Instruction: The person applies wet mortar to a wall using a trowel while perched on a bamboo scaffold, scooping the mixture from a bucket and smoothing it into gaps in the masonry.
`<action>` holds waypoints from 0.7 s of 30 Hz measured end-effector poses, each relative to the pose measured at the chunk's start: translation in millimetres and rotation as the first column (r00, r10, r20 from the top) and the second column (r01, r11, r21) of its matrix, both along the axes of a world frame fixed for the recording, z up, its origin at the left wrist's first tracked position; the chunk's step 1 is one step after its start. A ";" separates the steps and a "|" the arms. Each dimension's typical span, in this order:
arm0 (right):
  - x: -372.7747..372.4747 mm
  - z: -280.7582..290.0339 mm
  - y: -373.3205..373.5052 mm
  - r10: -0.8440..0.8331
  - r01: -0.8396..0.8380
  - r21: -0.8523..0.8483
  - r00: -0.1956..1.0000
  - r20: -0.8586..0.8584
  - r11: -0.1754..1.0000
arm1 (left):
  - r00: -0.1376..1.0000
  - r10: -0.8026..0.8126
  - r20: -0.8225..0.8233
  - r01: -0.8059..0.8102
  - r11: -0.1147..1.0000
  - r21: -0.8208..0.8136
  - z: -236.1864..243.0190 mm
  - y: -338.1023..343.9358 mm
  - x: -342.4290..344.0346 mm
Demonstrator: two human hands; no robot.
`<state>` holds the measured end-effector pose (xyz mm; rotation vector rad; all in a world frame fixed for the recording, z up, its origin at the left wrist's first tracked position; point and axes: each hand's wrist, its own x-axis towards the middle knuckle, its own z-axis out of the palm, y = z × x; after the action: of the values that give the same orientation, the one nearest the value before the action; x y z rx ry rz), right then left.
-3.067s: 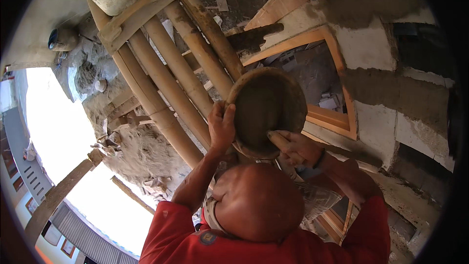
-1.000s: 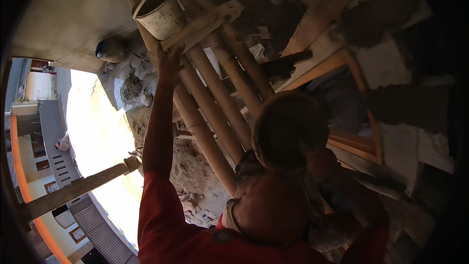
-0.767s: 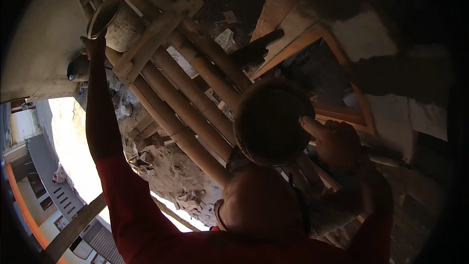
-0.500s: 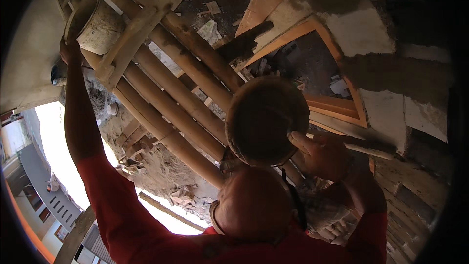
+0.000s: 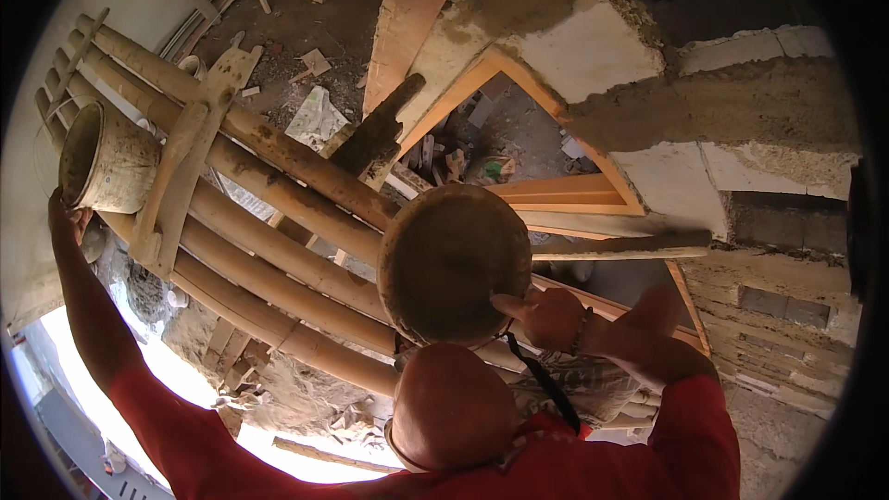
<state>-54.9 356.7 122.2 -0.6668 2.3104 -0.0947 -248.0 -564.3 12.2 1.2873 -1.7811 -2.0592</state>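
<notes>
Far to the left, my left hand [image 5: 74, 211] reaches out and grips the lower rim of a pale, dirt-stained bucket [image 5: 125, 167]. The bucket lies tipped at the poles beside a rough wooden board [image 5: 176, 167]. Closer in, a round, shallow pan [image 5: 393, 268] has its dark inside turned up to view. My right hand [image 5: 551, 317] is closed on its right edge, one finger reaching over the rim inward. Dark finger-like shapes show at the pan's lower left edge; whose they are I cannot tell. A head [image 5: 449, 407] covers part of the lower middle.
Several long bamboo poles [image 5: 287, 268] run from upper left beneath the pan. A dark, ragged-edged plank [image 5: 389, 125] crosses them. To the right, an orange wooden frame [image 5: 593, 153] sits in the mortar-smeared block wall [image 5: 685, 181]. Rubble and scraps cover the ground below.
The view has turned, so bucket, pan and poles now appear farther left. The pan shows its inside more squarely. Both hands keep their holds.
</notes>
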 end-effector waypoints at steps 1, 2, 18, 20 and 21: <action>-8.3 15.9 -1.9 0.006 -0.007 0.028 1.000 0.030 1.000 | 1.000 -0.024 0.000 0.024 1.000 -0.003 -2.4 -2.3 -6.9; -16.7 32.9 -10.3 0.004 -0.010 0.079 0.997 0.080 0.997 | 0.999 -0.004 -0.038 0.003 0.999 -0.033 -20.7 14.9 -12.7; -6.5 -12.8 -8.0 -0.148 0.148 0.023 0.989 -0.009 0.989 | 0.731 -0.565 0.382 0.650 0.408 -0.641 -12.0 42.2 25.4; -16.5 -16.9 -17.1 -0.142 0.141 0.014 0.989 0.037 0.990 | 0.719 -0.360 0.595 0.588 -0.141 -0.796 0.6 27.2 43.0; -13.3 -16.5 -18.1 -0.145 0.145 0.003 0.989 0.021 0.989 | 0.735 -0.388 0.555 0.607 0.013 -0.795 -9.4 39.7 37.7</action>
<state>-68.2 338.6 105.7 -0.4941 2.3357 -0.1671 -210.3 -524.6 2.8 0.3584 -3.0794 -0.3356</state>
